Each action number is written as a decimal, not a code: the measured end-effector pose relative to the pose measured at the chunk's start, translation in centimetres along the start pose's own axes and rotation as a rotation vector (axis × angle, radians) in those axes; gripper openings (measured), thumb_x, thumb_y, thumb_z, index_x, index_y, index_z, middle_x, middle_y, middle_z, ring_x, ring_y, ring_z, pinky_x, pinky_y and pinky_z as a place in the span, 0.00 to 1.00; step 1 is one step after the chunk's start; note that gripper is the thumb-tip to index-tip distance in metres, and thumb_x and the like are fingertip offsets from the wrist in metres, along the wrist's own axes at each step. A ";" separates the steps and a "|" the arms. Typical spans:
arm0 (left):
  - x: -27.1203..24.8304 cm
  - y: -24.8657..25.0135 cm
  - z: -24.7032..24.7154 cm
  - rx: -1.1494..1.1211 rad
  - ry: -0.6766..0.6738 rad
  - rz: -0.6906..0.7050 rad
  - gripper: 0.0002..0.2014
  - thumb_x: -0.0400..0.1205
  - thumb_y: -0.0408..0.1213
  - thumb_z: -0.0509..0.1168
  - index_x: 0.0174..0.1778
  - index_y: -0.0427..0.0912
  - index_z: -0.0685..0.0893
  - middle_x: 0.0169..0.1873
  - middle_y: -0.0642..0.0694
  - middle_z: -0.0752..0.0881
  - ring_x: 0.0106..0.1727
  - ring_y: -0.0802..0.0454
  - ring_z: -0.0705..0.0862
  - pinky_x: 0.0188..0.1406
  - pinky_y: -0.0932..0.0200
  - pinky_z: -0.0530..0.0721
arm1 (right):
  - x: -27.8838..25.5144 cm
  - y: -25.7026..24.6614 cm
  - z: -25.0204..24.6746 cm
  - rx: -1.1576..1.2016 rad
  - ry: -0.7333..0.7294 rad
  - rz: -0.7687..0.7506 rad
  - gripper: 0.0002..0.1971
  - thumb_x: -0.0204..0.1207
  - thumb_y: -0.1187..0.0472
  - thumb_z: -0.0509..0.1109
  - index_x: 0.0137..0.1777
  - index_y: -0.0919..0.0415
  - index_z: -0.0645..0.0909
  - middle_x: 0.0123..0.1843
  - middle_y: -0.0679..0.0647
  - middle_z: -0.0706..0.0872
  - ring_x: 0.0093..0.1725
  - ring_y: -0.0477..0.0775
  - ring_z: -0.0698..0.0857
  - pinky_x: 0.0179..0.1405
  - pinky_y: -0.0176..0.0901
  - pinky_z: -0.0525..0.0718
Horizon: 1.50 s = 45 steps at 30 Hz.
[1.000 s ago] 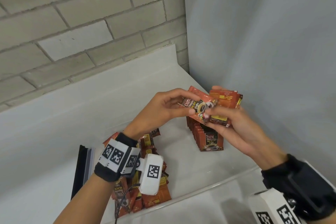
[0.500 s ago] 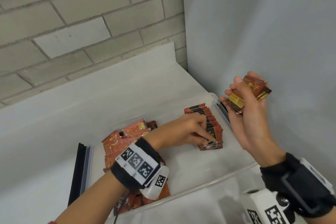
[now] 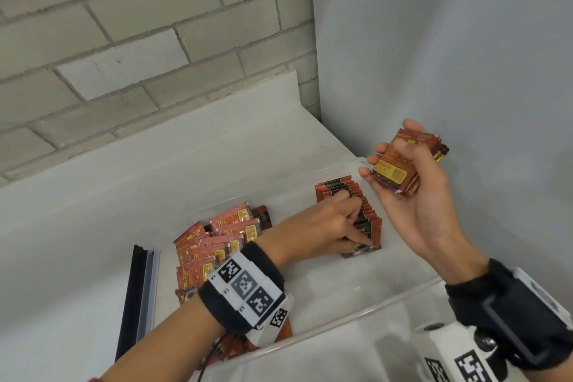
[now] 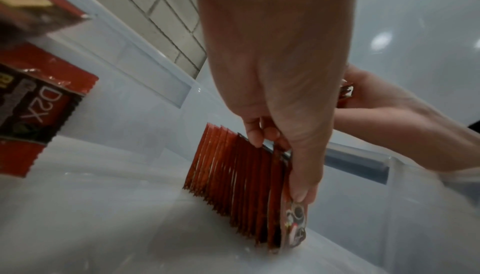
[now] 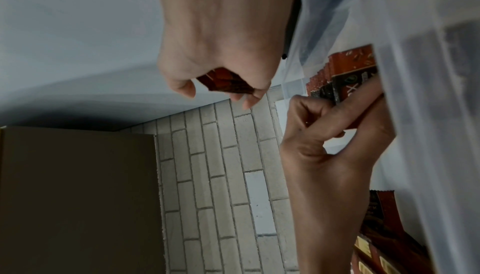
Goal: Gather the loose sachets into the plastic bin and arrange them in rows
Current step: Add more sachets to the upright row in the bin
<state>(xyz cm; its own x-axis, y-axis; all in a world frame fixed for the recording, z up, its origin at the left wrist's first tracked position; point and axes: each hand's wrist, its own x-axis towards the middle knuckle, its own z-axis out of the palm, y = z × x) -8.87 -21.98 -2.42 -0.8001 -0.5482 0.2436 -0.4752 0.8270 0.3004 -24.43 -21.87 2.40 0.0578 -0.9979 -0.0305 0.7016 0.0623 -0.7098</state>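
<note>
A row of red sachets [image 3: 347,192] stands on edge at the far right of the clear plastic bin [image 3: 341,327]. My left hand [image 3: 353,226] reaches into the bin, its fingers curled over the top of the row [image 4: 233,176] and its thumb pressing the front sachet [image 4: 296,223] against it. My right hand [image 3: 387,153] hovers above the bin's right rim and grips a small stack of sachets [image 3: 390,172], yellow labels up. The right wrist view shows that stack [image 5: 223,83] only as a dark red corner between the fingers.
A loose pile of sachets [image 3: 217,245] lies at the bin's left side, partly under my left wrist. A black strip [image 3: 133,298] stands just outside the left wall. A brick wall rises behind and a grey wall stands close on the right. A cardboard box [image 5: 78,196] appears in the right wrist view.
One second ago both hands held sachets together above the bin. The left hand then carried one sachet down to the front of the row, while the right hand drew up and right with its stack.
</note>
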 end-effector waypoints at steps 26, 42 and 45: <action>-1.5 -1.3 -4.2 -0.405 0.342 -0.479 0.08 0.84 0.33 0.64 0.54 0.38 0.88 0.44 0.48 0.88 0.44 0.56 0.83 0.45 0.62 0.81 | 0.1 0.2 0.2 0.028 -0.040 0.175 0.23 0.77 0.62 0.67 0.72 0.67 0.73 0.57 0.63 0.89 0.57 0.61 0.89 0.47 0.56 0.89; -1.4 0.5 -5.9 -0.890 0.526 -0.497 0.13 0.74 0.35 0.71 0.54 0.43 0.84 0.49 0.43 0.87 0.53 0.48 0.85 0.58 0.54 0.85 | -0.1 0.6 0.0 -0.232 -0.235 0.298 0.21 0.68 0.50 0.72 0.61 0.54 0.81 0.54 0.58 0.90 0.53 0.58 0.90 0.46 0.52 0.90; -1.5 0.3 -6.1 -0.908 0.588 -0.488 0.10 0.72 0.33 0.72 0.48 0.39 0.85 0.46 0.43 0.87 0.50 0.50 0.85 0.55 0.59 0.84 | 0.0 0.8 0.2 -0.238 -0.241 0.332 0.38 0.59 0.36 0.69 0.66 0.58 0.78 0.54 0.60 0.89 0.52 0.56 0.89 0.44 0.51 0.88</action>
<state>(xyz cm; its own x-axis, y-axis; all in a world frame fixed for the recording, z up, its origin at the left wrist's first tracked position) -5.54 -21.65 2.95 -0.2028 -0.9502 0.2366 -0.0599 0.2532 0.9656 -23.70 -21.79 1.98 0.4341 -0.8900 -0.1392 0.4365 0.3430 -0.8318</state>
